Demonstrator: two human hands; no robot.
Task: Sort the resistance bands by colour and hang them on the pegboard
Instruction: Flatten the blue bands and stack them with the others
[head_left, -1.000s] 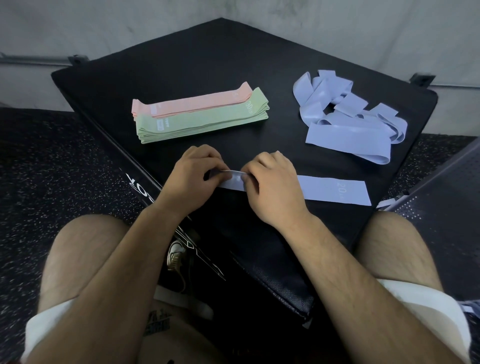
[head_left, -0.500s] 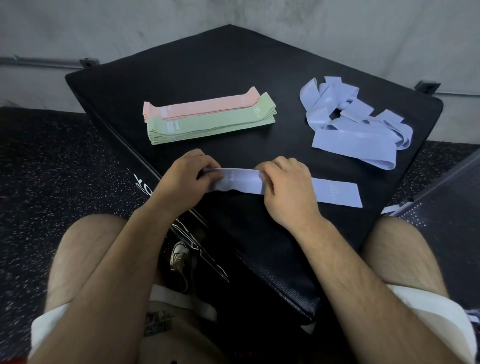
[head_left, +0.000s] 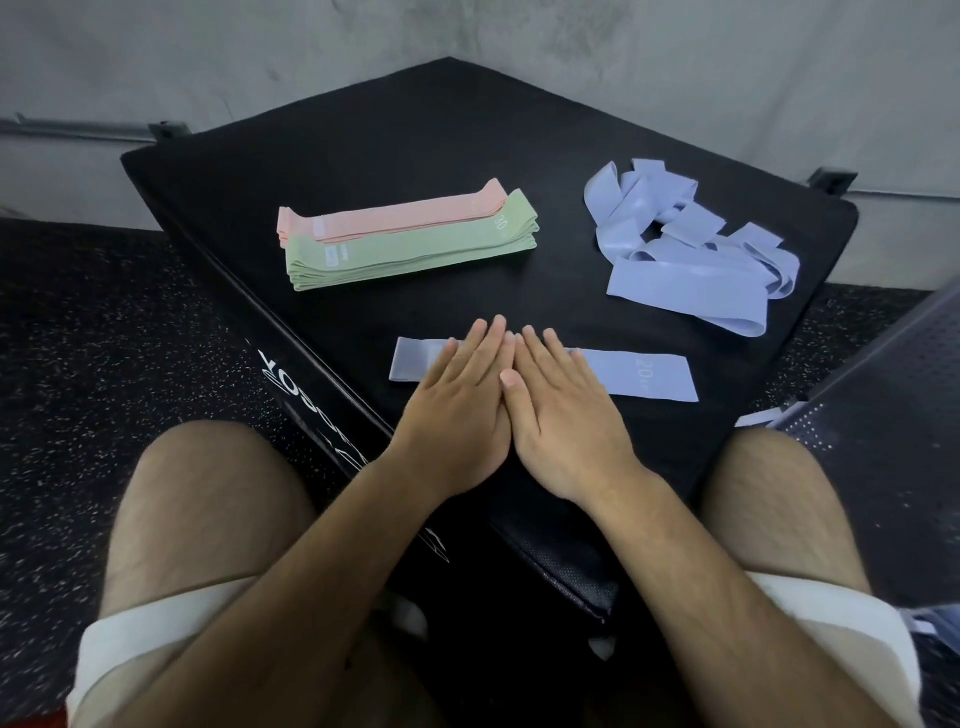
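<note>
Nearest, the person's bare knees flanked the near corner of the black padded box (head_left: 415, 140). Just beyond, the left hand (head_left: 462, 395) and right hand (head_left: 561, 410) lay side by side, touching, palms down on the middle of a lavender band (head_left: 649, 374) that stretched left to right across the box top. Neither grip was closed: the fingers were straight and released, pressing the band flat. Its two ends showed on either side of the hands, the right one marked "20".

Farther back on the left sat a neat green stack (head_left: 410, 254) with a pink stack (head_left: 395, 213) touching it on the far side. Far right, well apart from them, a loose lavender pile (head_left: 691, 249) lay tangled.

The step in hand looked like smoothing the first lavender band to start a third stack; sorting seemed well along, hanging not begun. The next move likely called for lifting a band from the tangle, pulling it free of its neighbours and laying it squarely on this one. No pegboard was clearly visible.
</note>
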